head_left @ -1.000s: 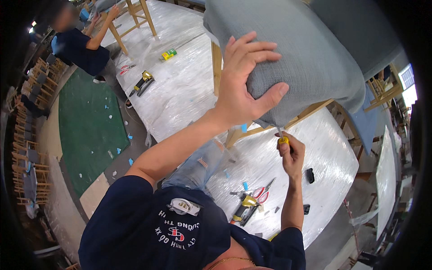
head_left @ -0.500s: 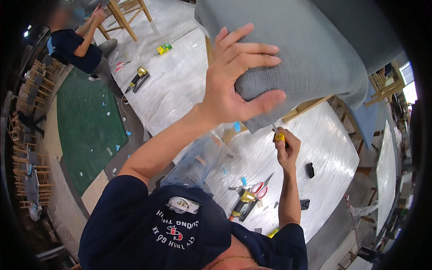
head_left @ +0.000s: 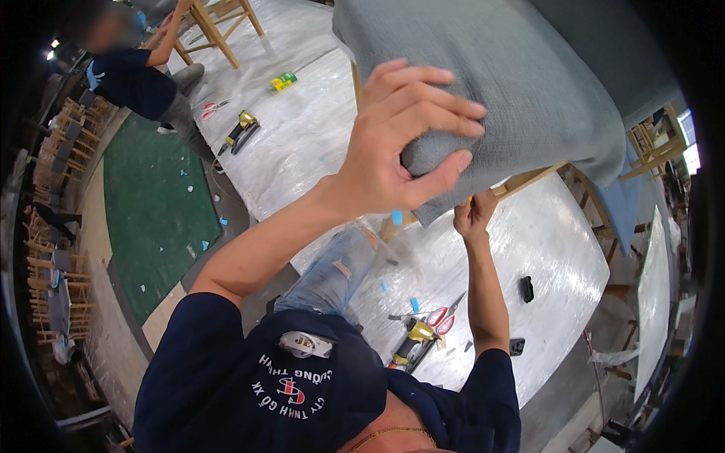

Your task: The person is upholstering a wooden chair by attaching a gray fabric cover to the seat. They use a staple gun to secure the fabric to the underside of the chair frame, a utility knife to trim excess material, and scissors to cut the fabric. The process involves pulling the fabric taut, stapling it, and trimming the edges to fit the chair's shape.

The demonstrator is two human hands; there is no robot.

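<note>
A chair covered in grey fabric (head_left: 544, 113) fills the upper right, with a wooden rail (head_left: 532, 179) below the cloth. My left hand (head_left: 408, 136) is closed over its rounded padded corner, fingers on top and thumb at the near side. A loose fabric edge hangs under the thumb. Beneath that edge, my right hand (head_left: 474, 216) is closed on a yellow-handled screwdriver (head_left: 470, 198). Just a bit of yellow handle shows; the shaft is hidden by the cloth and fingers.
On the plastic-wrapped table (head_left: 559, 249) near me lie a staple gun (head_left: 413, 343), red-handled scissors (head_left: 445, 320) and a black object (head_left: 526, 289). Farther left are another staple gun (head_left: 242, 132), scissors (head_left: 214, 109) and a green-yellow can (head_left: 283, 81). A co-worker (head_left: 136, 79) stands at the far left.
My right hand has moved up under the fabric edge, so the screwdriver's shaft no longer shows. My left hand's fingers are more bent over the corner. The whole view has shifted slightly.
</note>
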